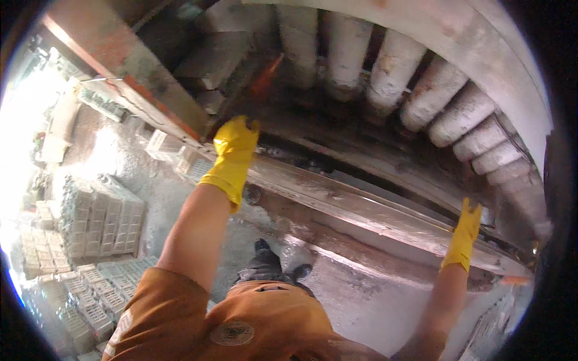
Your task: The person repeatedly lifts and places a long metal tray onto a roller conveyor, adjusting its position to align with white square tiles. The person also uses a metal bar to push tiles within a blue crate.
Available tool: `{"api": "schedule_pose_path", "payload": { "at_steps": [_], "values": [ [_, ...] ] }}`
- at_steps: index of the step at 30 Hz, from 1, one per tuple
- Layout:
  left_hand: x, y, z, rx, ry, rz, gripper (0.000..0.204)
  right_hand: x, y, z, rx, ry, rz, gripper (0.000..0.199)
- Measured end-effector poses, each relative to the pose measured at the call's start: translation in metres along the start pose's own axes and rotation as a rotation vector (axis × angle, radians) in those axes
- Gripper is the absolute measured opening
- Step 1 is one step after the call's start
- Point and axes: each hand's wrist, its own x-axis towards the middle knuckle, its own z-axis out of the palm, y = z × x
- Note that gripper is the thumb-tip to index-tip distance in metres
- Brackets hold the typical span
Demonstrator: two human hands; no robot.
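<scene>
Reaching left hand (236, 141): yellow-gloved, at the left end of the long front rail (337, 195), beside the lower end of the slanted beam (141, 75); fingers bent inward, but whether they pinch anything I cannot tell.
Right hand (465, 233): yellow-gloved, over the rail's far edge toward its right end; two fingertips parted in a V, any hold hidden.
Rail: worn and pale, running slantwise from the left hand down to the right, between the person and the machine.
Behind the far edge: a dark gap, then a row of thick grey rollers (394, 66) under a curved pale frame (469, 30).
Past the left end: stacked perforated blocks (102, 216) on the grey floor (174, 186).
Near edge: the person's orange shirt (271, 313) and dark shoes (302, 272) below.
</scene>
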Motion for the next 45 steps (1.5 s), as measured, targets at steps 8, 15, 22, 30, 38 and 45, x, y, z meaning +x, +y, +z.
{"api": "schedule_pose_path", "payload": {
  "at_steps": [8, 15, 22, 30, 38, 45],
  "values": [
    [0.002, -0.007, -0.003, -0.039, 0.021, -0.036, 0.051, -0.017, -0.043, -0.011, -0.256, 0.004, -0.048, 0.094],
    [-0.001, -0.009, 0.001, -0.035, -0.002, -0.021, 0.049, -0.03, -0.044, -0.023, -0.098, -0.11, 0.019, 0.089],
    [-0.003, -0.005, -0.003, 0.012, -0.071, -0.023, 0.052, -0.049, -0.057, -0.032, -0.16, -0.097, -0.013, 0.078],
    [0.008, -0.027, 0.012, 0.055, -0.033, 0.03, 0.052, -0.041, -0.057, -0.025, -0.226, -0.108, -0.003, 0.074],
    [0.014, -0.029, 0.018, -0.046, -0.135, -0.087, 0.048, -0.049, -0.063, -0.035, -0.129, -0.122, 0.079, 0.065],
    [0.004, -0.007, 0.006, -0.025, -0.111, -0.088, 0.048, -0.057, -0.078, -0.045, -0.057, -0.179, 0.154, 0.058]
  ]
}}
